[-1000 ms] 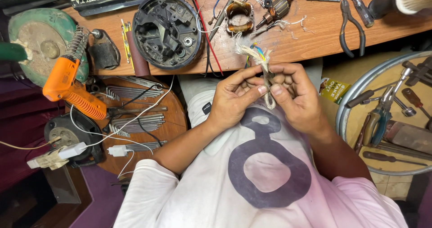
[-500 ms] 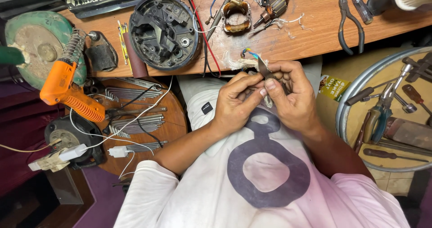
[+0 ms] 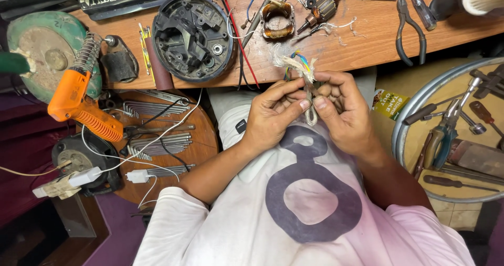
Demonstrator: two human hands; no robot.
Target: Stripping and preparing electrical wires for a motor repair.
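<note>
Both hands met just below the workbench point(image 3: 367, 40): my left hand point(image 3: 273, 116) and right hand point(image 3: 341, 114) pinched the frayed wire bundle point(image 3: 300, 66) upright, keeping its ends reachable.

Wire bundle's point(image 3: 300, 66) middle behind fingers point(image 3: 294, 106)

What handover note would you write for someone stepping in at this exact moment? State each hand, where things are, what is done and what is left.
Left hand: thumb and forefinger pinch the wire bundle.
Right hand: fingers closed on the same bundle from the other side.
Bundle: held upright just before the wooden bench; a whitish loop hangs below the fingers.
On the bench: round black housing, pliers.
Done: the sheath is frayed open and the coloured cores show.
Left: the cores look joined to nothing yet.
</note>
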